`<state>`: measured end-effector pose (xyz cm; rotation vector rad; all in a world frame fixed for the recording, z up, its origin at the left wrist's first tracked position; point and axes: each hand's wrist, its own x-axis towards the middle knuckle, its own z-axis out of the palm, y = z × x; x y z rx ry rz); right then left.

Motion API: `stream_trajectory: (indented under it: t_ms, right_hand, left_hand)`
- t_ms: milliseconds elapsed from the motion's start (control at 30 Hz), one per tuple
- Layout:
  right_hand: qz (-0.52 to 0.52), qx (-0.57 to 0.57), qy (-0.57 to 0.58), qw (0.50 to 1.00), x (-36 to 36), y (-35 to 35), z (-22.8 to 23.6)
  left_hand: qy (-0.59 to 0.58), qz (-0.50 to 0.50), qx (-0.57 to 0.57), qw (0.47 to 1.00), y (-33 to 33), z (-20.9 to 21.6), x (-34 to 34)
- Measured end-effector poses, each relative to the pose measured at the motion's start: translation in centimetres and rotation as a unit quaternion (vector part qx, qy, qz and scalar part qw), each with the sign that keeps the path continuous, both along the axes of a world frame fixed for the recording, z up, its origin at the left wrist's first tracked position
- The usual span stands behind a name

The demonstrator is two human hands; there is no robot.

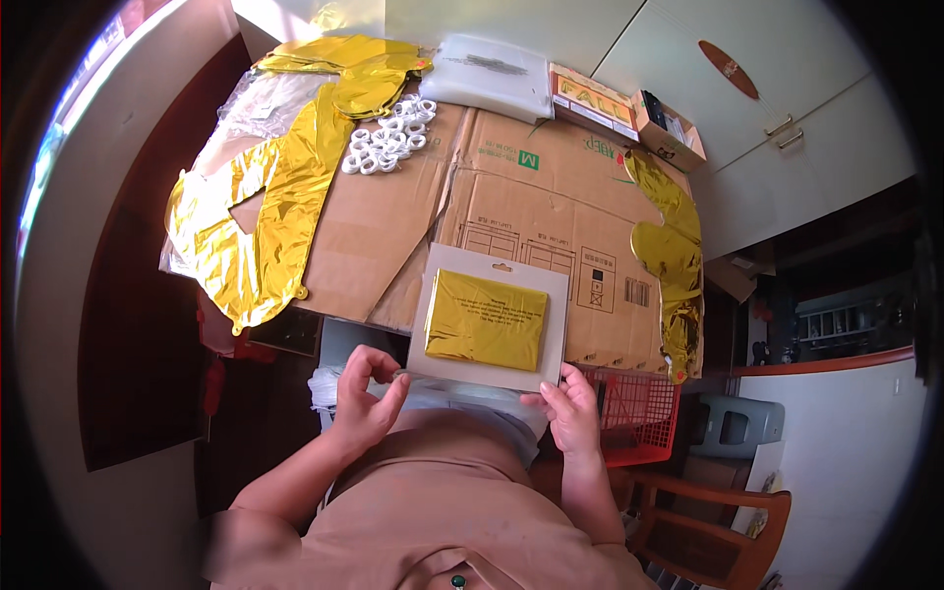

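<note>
A flat retail package (559, 295), a pale backing with a hang hole and a folded gold foil balloon (487, 320), lies tilted at the cardboard's near edge. Its lower edge faces me. My left hand (368, 395) pinches at the package's lower left corner, thumb and forefinger together. At the lower right corner my right hand (570, 405) grips the edge between thumb and fingers. Printed text on a clear layer shows over the gold foil.
Flattened cardboard (393, 231) covers the table. Gold foil balloons (285, 211) lie left, another gold balloon (671, 251) right. White ribbon rolls (388, 138), clear plastic bags (492, 74) and small boxes (595, 103) sit farther back. A red crate (639, 413) and wooden chair (708, 521) stand right.
</note>
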<state>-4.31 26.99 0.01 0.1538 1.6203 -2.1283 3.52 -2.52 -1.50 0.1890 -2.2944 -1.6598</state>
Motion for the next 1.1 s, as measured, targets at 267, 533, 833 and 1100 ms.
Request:
stream_trajectory:
  t_ms: [267,533,833,1100]
  right_hand:
    - [0.032,-0.027,-0.013,0.999,-0.5,-0.4,1.4]
    - [0.057,0.449,0.246,0.857,0.2,-1.9,4.6]
    - [0.126,0.548,0.591,0.578,-3.1,-4.0,4.0]
    - [0.184,0.538,0.609,0.553,-3.1,-5.1,3.3]
  left_hand:
    - [-0.17,-0.099,0.467,0.862,2.1,0.5,-1.8]
    - [-0.118,-0.08,0.496,0.857,2.9,0.7,-3.1]
    - [-0.084,-0.053,0.5,0.86,4.3,0.2,-4.1]
    - [-0.075,-0.029,0.464,0.882,4.9,-0.7,-4.9]
